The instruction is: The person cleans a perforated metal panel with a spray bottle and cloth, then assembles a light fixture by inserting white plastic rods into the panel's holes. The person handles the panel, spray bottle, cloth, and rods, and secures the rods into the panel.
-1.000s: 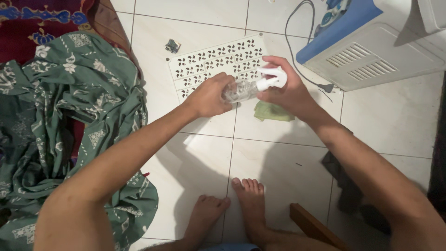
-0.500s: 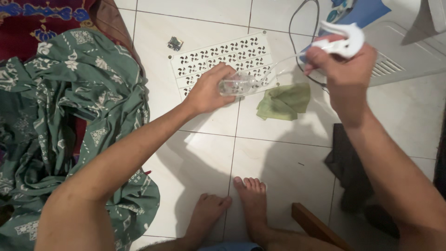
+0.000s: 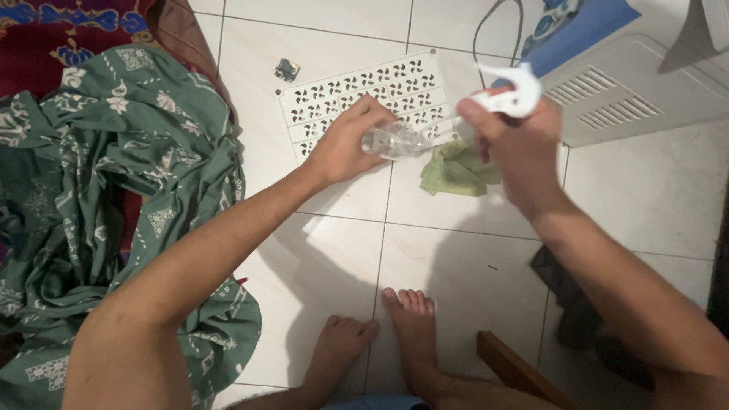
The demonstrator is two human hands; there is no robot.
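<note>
Your left hand [image 3: 345,148] hid most of the bottle [image 3: 399,140]: only its clear, glossy plastic end showed past your fingers, which were wrapped tight around it. It lay tilted over the floor, above the lower edge of the grille [image 3: 364,95]. Your right hand [image 3: 512,148] was closed on the white spray head [image 3: 510,99], held up just beside the bottle's mouth; whether the two touched was hard to make out, since a thin tube between them was blurred. The grille was a flat white panel punched with rows of pinwheel holes, lying on smooth tiles [image 3: 456,266]. A crumpled green rag [image 3: 452,171] sat partly under your right hand. The ribbed white and blue casing [image 3: 623,83] was cut off by the frame. Soft patterned green cloth [image 3: 114,190] bunched at the left. Your bare feet [image 3: 380,342] stood below.
</note>
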